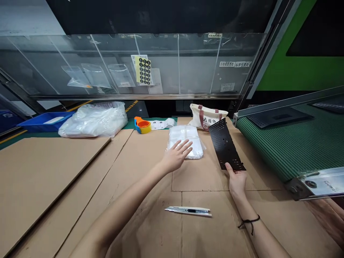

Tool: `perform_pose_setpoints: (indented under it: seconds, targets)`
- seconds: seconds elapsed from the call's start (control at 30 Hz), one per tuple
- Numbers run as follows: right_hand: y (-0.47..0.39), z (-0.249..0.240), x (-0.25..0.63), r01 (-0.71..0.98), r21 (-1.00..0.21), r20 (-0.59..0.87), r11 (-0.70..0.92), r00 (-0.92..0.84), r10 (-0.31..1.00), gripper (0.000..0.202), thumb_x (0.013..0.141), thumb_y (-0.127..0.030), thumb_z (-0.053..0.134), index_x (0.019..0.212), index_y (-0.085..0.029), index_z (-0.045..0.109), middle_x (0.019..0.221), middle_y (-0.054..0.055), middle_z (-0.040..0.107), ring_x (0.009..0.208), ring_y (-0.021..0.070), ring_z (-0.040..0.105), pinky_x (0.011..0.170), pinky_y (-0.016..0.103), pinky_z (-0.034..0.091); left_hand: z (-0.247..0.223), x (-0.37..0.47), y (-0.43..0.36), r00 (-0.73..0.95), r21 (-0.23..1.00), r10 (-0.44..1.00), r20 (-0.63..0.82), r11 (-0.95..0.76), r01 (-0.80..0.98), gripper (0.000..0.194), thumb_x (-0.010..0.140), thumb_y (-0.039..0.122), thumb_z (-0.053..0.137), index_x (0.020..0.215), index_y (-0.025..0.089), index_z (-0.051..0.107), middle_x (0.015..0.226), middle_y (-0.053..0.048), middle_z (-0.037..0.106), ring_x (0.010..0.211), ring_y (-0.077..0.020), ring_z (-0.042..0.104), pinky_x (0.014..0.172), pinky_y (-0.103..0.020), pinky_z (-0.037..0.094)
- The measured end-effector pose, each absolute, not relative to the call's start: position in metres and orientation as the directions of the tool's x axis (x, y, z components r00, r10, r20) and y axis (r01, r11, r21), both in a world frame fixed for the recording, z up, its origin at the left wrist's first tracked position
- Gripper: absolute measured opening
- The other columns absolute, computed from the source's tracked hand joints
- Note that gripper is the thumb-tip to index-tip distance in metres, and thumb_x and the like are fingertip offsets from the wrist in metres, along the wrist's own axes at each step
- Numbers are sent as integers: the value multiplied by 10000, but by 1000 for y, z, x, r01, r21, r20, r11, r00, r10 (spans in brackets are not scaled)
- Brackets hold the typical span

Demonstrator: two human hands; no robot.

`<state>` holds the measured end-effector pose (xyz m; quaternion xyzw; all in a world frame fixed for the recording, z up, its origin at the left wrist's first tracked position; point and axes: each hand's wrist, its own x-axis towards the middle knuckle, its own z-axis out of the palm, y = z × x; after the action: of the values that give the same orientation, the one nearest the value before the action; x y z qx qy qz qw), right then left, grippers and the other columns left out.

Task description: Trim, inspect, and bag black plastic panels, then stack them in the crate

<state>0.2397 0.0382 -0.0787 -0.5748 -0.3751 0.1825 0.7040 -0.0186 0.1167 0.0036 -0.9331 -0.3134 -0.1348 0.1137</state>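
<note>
With fingers spread, my left hand (176,156) is over the near edge of a stack of clear plastic bags (185,138); whether it touches them I cannot tell. My right hand (237,179) grips the lower end of a black perforated panel (225,145), thumb on the face towards me. The panel is tilted up, its top end in front of a cream cloth bag (205,116). On the cardboard below my hands lies a utility knife (189,211), its tip pointing left.
A green ribbed conveyor (279,143) on the right carries another black panel (278,116). Behind the cardboard (145,157) are a tape dispenser (142,125), a label strip (162,123), a plastic-wrapped bundle (94,119) and a blue tray (40,123). Another person's arm (326,215) shows under the conveyor.
</note>
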Motion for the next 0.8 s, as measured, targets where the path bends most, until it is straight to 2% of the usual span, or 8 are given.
perform_pose_setpoints:
  seconds: [0.1,0.17,0.3,0.43,0.57,0.67,0.8]
  targets:
    - [38,-76,237,137,-951,298,276,631,717,433,677,-508,714,890,-130,707,942,136,745,945,284,670,894,452,494,6,-8,136,802,-210,575,162,-774,598,293,825,17,449,1035,108,631,1017,-154,684,1109,-253,572,1131,-452,249]
    - [37,-74,237,115,-955,283,272,622,730,430,684,-496,714,907,-128,710,960,143,743,954,289,670,895,455,497,5,-13,141,789,-227,598,144,-756,614,280,824,-11,411,876,129,649,844,-141,676,952,-248,607,1079,-445,308]
    - [35,-72,237,71,-965,242,254,621,745,450,686,-492,715,927,-112,714,1000,165,737,957,306,678,890,469,505,0,-36,145,744,-226,659,111,-712,665,258,796,-27,436,806,160,615,883,-143,653,887,-259,603,848,-386,444]
    - [33,-70,233,39,-968,221,246,586,779,483,678,-505,720,966,-116,710,1047,158,728,996,311,672,916,478,500,-6,-54,147,669,-199,738,90,-644,738,300,765,-43,490,937,172,607,841,-93,658,767,-213,628,684,-292,430]
    - [30,-67,227,26,-970,217,241,534,817,461,671,-505,733,937,-129,713,1016,148,738,990,305,677,917,482,505,-9,-56,142,648,-195,757,83,-625,756,321,816,39,488,1097,165,580,908,-117,670,798,-227,638,684,-298,424]
    - [29,-67,223,27,-971,216,236,512,831,481,660,-521,736,929,-123,711,1003,155,740,967,304,682,896,485,516,-7,-50,137,662,-208,746,72,-638,741,262,824,28,443,999,129,610,959,-169,661,888,-257,626,754,-338,430]
    - [30,-68,222,36,-972,218,231,488,845,496,646,-556,731,892,-125,712,968,158,746,926,305,692,856,482,535,-2,-43,136,664,-209,746,47,-643,737,274,801,-28,412,836,137,628,878,-159,673,854,-249,630,780,-350,424]
